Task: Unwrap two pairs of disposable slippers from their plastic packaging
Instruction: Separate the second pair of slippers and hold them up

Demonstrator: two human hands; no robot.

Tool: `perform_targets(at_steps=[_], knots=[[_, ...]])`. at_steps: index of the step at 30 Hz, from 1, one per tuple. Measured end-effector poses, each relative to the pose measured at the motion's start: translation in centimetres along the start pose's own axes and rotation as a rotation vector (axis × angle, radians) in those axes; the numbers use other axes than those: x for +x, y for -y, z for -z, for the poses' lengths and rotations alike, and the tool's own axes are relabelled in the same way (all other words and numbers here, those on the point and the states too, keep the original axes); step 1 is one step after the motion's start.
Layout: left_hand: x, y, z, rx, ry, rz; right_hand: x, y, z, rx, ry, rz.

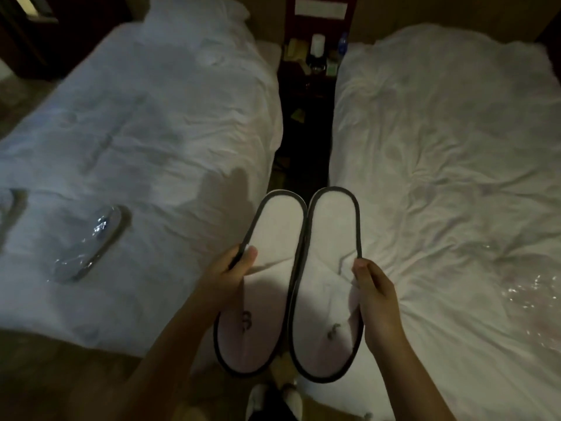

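A wrapped pair of slippers (88, 246) lies on the left bed (145, 123). Over the gap between the beds, the left hand (226, 276) pinches the left slipper (261, 281), the right hand (378, 300) the right slipper (326, 287), side by side, edges touching. Crumpled plastic (528, 302) lies on the right bed (449, 141).

the two slippers (303, 278) are white with a dark grey line all round the edge, and each one has a small grey mark near the toe. both beds have plain white covers, the left bed (136, 132) looking a bit blue-grey and the right bed (455, 147) a bit pink. the wrapped slippers (88, 244) sit in clear shiny plastic, and the floor (60, 384) is brown.
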State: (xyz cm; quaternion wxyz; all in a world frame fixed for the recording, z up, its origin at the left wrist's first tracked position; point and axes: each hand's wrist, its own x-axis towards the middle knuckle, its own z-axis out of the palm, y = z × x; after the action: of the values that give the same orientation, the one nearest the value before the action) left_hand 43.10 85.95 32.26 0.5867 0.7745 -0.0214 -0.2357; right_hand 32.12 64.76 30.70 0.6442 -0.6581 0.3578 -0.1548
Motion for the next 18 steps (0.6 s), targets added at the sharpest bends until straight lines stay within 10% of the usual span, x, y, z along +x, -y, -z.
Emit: perform_targets(at_steps=[18], knots=[[10.3, 35.8, -2.4, 0.041, -0.038, 0.438, 5.8, -33.4, -9.7, -0.269, 0.003, -0.536]])
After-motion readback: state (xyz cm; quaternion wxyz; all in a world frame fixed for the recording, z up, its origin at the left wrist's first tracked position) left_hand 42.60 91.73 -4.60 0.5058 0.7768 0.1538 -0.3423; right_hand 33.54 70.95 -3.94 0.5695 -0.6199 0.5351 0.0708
